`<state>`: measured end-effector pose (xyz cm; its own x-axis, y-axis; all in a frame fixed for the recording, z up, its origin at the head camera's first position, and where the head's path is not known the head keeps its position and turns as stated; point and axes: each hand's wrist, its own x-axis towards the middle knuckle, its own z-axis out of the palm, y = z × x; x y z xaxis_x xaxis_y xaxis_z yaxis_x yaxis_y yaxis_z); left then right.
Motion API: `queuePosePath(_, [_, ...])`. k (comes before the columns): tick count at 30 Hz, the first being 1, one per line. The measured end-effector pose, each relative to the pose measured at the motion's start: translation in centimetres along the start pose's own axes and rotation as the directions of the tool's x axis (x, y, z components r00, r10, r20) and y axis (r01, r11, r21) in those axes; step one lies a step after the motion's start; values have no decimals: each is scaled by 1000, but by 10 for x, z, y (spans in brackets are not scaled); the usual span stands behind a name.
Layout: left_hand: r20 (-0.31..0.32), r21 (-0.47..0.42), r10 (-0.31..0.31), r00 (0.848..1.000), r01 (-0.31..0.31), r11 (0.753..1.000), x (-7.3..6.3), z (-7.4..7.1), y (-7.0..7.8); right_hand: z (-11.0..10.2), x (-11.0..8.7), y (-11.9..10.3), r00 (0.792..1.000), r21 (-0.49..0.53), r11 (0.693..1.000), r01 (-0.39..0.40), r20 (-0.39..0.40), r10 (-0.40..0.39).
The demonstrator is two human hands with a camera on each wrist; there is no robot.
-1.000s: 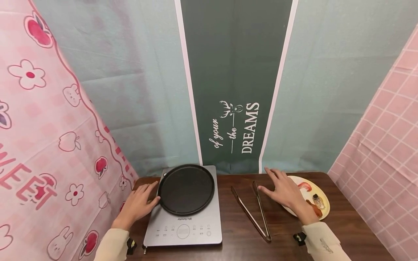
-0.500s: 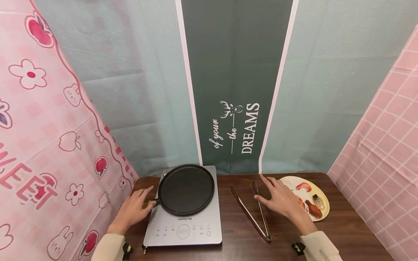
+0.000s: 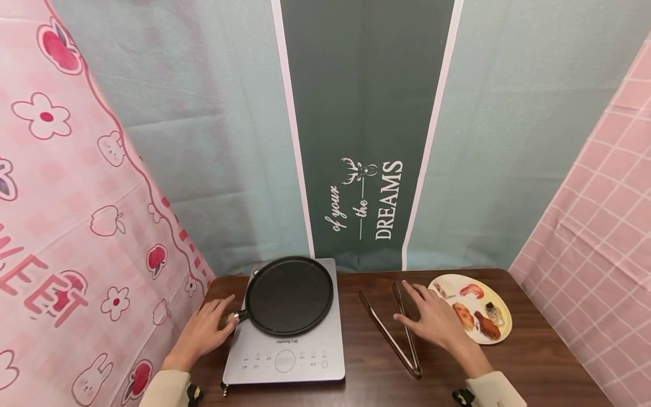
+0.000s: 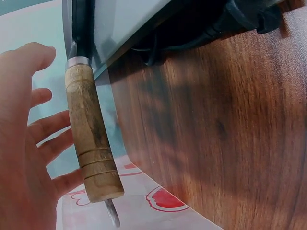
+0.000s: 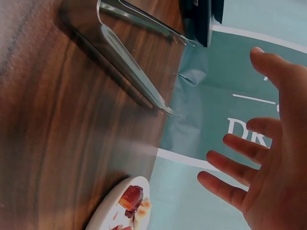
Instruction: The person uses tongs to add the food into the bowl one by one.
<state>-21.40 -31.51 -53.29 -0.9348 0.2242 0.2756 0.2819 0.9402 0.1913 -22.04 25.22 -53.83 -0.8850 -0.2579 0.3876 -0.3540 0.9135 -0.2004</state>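
"Where's the pan [image 3: 289, 295]?"

"On the cooker [image 3: 310, 345], just right of the left hand [image 3: 204, 328], which is released beside the wooden handle [image 4: 91, 129]. Bumping that overhanging handle could swing the pan."

"And the right hand [image 3: 438, 319]?"

"Relaxed, grasping nothing, near the tongs [image 5: 132, 68]; a low inward sweep might shove them against the cooker."
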Motion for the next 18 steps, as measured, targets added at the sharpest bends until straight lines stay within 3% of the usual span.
queuePosePath(11, [128, 4, -73, 989, 74, 997, -2, 0, -7, 8, -13, -7, 996, -19, 998, -61, 63, 62])
queuePosePath(18, [149, 13, -81, 986, 80, 997, -4, 2, -8, 17, -18, -11, 994, -5, 996, -93, 62, 93])
